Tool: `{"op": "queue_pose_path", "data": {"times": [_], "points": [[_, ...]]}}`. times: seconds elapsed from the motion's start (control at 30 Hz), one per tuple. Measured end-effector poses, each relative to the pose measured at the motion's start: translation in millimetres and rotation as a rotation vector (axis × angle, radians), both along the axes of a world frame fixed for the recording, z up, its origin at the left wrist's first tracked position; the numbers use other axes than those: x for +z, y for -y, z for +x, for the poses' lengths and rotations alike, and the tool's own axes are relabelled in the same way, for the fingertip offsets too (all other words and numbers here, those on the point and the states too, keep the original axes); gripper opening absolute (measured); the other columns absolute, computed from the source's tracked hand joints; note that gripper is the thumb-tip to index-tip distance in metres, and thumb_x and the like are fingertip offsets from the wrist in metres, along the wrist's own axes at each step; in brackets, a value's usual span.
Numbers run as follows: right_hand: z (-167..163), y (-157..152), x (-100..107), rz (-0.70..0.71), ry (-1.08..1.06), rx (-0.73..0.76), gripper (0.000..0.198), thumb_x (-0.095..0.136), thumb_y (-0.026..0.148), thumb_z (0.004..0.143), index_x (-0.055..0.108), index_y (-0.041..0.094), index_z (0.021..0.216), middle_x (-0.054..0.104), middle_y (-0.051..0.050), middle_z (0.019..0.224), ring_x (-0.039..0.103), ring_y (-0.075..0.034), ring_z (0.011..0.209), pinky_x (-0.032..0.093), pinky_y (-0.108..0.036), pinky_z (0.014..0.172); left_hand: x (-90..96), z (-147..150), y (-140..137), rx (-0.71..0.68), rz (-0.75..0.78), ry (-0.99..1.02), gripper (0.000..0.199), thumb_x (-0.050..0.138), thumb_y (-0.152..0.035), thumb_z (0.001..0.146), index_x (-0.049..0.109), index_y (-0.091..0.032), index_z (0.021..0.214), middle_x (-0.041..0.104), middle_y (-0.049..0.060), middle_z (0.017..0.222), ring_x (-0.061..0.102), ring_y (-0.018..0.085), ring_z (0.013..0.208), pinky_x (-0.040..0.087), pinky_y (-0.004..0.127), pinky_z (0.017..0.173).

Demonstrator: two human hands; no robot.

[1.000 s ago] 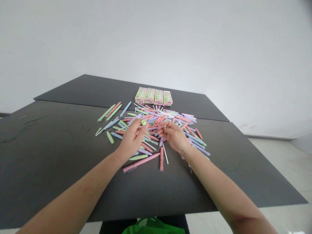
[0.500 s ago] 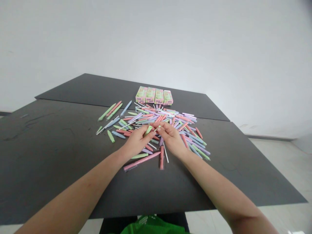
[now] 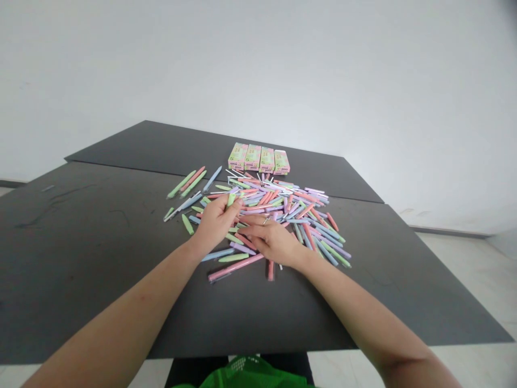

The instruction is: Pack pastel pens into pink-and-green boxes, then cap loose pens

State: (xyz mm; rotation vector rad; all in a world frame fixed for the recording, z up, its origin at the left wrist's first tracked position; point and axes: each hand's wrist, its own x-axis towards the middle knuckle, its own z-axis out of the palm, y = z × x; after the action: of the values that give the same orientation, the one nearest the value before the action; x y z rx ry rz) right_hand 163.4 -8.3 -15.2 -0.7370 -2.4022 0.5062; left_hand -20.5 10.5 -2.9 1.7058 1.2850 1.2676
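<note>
My left hand (image 3: 215, 222) is closed round a light green pen barrel (image 3: 231, 200), whose end sticks up past the thumb. To its right, my right hand (image 3: 275, 240) reaches over the heap with its fingers stretched out to the left, touching the loose parts; the fingertips lie among them. Under and around both hands spreads a heap of pastel pen parts (image 3: 319, 229) in pink, green, blue and purple. A pink pen (image 3: 235, 267) with a clear clip lies in front of the hands.
Several small pink-and-green boxes (image 3: 252, 157) stand in a row behind the heap. Left of the heap lie green pens (image 3: 181, 184), a red pen (image 3: 194, 178) and a blue pen (image 3: 212, 178). White refills (image 3: 177, 209) lie nearby. The dark table (image 3: 121, 269) has a seam across it.
My hands were together at the middle with green parts between them. Now they are apart: the left has moved left with the green barrel, the right has lowered onto the loose parts.
</note>
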Motion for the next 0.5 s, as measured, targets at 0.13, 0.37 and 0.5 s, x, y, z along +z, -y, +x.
{"op": "queue_pose_path", "data": {"times": [0.13,0.37,0.5], "points": [[-6,-5,-12,0.136,0.22,0.051,0.029,0.05,0.015,0.093,0.067,0.013,0.116,0.062,-0.015,0.131,0.05,-0.023,0.13,0.036,-0.042,0.113,1.6,-4,-2,0.028,-0.017,0.047,0.031,0.052,-0.04,0.087,0.048,-0.019,0.065,0.043,-0.005,0.056,0.042,0.011,0.05,0.034,0.023,0.048],[10,-18,-17,0.162,0.347,-0.115,0.032,0.048,0.014,0.094,0.065,0.014,0.12,0.064,-0.013,0.128,0.051,-0.023,0.129,0.04,-0.042,0.11,3.2,-6,-3,0.045,0.007,0.052,0.031,0.052,-0.039,0.087,0.049,-0.019,0.063,0.044,-0.004,0.055,0.043,0.012,0.052,0.035,0.023,0.05],[21,-26,-20,0.145,0.378,-0.142,0.037,0.046,0.007,0.091,0.064,0.012,0.123,0.063,-0.014,0.129,0.053,-0.023,0.127,0.042,-0.041,0.109,5.3,-10,-4,0.039,-0.01,0.091,0.031,0.053,-0.038,0.087,0.049,-0.019,0.062,0.044,-0.004,0.051,0.042,0.011,0.049,0.034,0.024,0.048]]}}
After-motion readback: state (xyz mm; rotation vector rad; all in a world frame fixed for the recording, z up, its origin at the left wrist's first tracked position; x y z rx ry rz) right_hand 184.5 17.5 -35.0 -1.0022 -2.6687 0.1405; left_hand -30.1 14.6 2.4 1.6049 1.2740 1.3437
